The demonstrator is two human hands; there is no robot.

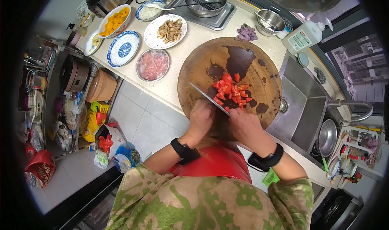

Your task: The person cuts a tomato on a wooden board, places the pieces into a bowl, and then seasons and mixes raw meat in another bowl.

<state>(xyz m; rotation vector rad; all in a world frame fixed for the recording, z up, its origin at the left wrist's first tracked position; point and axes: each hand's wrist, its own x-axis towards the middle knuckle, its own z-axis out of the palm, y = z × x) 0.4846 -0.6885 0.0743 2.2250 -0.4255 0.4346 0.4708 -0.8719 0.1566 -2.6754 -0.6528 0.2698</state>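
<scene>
We start with the heap of red vegetable pieces (231,92), which lies just right of centre in the frame, on the near half of the round wooden chopping board (251,64). The knife (208,98) stands on edge along the heap's left side, its blade running from upper left to lower right. The right hand (247,128) is closed at the blade's lower end, where the handle must be, though the handle itself is hidden. The left hand (200,118) sits against the blade's near side with its fingers curled in together; we cannot tell whether it grips anything.

We judge the chopping to be well along, since most pieces are already small. Any further cut calls for gathering the heap tight and keeping fingertips tucked back from the edge.

Further out, a steel dish of raw meat (153,64) sits left of the board, plates (166,30) fill the upper left, and the sink (300,104) lies to the right.
</scene>
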